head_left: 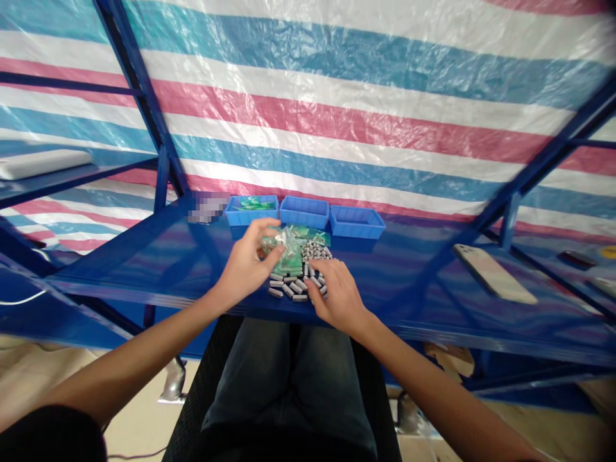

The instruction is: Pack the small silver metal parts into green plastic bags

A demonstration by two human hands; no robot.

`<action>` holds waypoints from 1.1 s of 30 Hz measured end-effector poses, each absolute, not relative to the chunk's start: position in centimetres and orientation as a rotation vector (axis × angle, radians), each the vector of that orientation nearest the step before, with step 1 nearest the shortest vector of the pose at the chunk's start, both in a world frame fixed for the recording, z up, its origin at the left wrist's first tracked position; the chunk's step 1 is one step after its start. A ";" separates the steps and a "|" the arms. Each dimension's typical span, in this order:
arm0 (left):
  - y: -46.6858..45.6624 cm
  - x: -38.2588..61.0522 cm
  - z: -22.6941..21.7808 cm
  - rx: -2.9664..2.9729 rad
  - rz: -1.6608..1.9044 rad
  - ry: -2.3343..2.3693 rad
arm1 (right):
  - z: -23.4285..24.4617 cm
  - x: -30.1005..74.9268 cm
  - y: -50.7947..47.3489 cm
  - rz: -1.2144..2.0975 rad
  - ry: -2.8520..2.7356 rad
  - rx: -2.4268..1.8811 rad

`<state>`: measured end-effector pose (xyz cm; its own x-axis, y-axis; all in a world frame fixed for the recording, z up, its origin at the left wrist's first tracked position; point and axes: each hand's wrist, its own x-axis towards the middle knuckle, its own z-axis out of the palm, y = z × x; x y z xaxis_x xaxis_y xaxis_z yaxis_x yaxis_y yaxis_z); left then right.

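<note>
My left hand (255, 253) curves around a crumpled clear plastic packet (289, 247) with green in it, thumb on the near side. Under and beside the packet lie green pieces (289, 264), partly hidden by it. My right hand (337, 292) rests low at the right of a loose heap of short silver metal cylinders (298, 286), thumb and forefinger apart over some of them. More small silver pieces (315, 250) are bunched just beyond its fingertips. Whether the right fingertips press on a cylinder is too small to tell.
Along the back stand three blue bins: the left bin (253, 217) holds green pieces, beside the middle bin (304, 212) and the right bin (357, 222). A phone (495, 273) lies on the blue table (409, 282) at right. Blue frame posts (161, 173) rise by a striped sheet.
</note>
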<state>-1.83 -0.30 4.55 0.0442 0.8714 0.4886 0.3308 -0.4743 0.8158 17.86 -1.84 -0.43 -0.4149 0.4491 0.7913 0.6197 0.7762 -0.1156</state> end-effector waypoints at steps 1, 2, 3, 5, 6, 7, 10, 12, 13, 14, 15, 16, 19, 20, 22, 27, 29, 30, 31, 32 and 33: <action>0.4 -2.4 5.0 1.887 1.522 1.285 | -0.4 17.8 -1.9 -0.237 -2.081 -0.810; 1.3 -2.9 5.5 1.929 1.617 1.367 | -0.4 17.8 -1.9 -0.238 -2.091 -0.814; 2.2 -3.6 6.1 1.967 1.689 1.460 | -0.4 17.7 -1.9 -0.241 -2.103 -0.813; 4.3 -4.7 7.2 2.029 1.770 1.613 | -0.4 17.7 -1.8 -0.245 -2.119 -0.817; 5.4 -5.1 7.7 2.071 1.777 1.672 | -0.3 17.7 -1.8 -0.245 -2.124 -0.823; 6.5 -5.5 8.0 2.129 1.756 1.730 | -0.3 17.7 -1.8 -0.243 -2.127 -0.832; 9.1 -5.9 7.8 2.380 1.400 1.871 | -0.2 17.7 -1.8 -0.224 -2.138 -0.860; 9.8 -5.8 7.0 2.561 1.019 1.818 | -0.1 17.7 -1.7 -0.202 -2.146 -0.873; 9.7 -5.5 6.5 2.638 0.868 1.747 | -0.1 17.7 -1.7 -0.188 -2.152 -0.881; 9.4 -5.2 6.1 2.698 0.754 1.659 | -0.2 17.8 -1.7 -0.174 -2.160 -0.888; 8.7 -4.8 5.6 2.734 0.691 1.573 | -0.2 17.8 -1.6 -0.161 -2.172 -0.898; 7.9 -4.4 5.3 2.746 0.662 1.499 | -0.2 17.8 -1.6 -0.151 -2.186 -0.906; 4.9 -3.1 4.6 2.706 0.703 1.355 | -0.3 17.8 -1.5 -0.147 -2.222 -0.929; 4.0 -2.7 4.4 2.711 0.706 1.318 | -0.3 17.8 -1.5 -0.151 -2.234 -0.935; 3.0 -2.1 4.0 2.733 0.672 1.301 | -0.2 17.7 -1.5 -0.160 -2.255 -0.951; 3.1 -1.9 2.5 2.771 0.654 1.427 | -0.1 17.5 -1.6 -0.160 -2.286 -0.983; 3.4 -2.1 2.1 2.788 0.727 1.446 | -0.1 17.5 -1.6 -0.157 -2.290 -0.991; 3.4 -2.2 2.0 2.792 0.780 1.443 | -0.1 17.5 -1.5 -0.156 -2.290 -0.995; 3.3 -2.4 1.8 2.789 0.842 1.434 | -0.1 17.4 -1.5 -0.156 -2.290 -0.995; 3.2 -2.5 1.7 2.780 0.913 1.424 | -0.1 17.4 -1.5 -0.154 -2.291 -0.995; 3.0 -2.6 1.5 2.769 0.985 1.416 | -0.1 17.4 -1.5 -0.150 -2.291 -0.993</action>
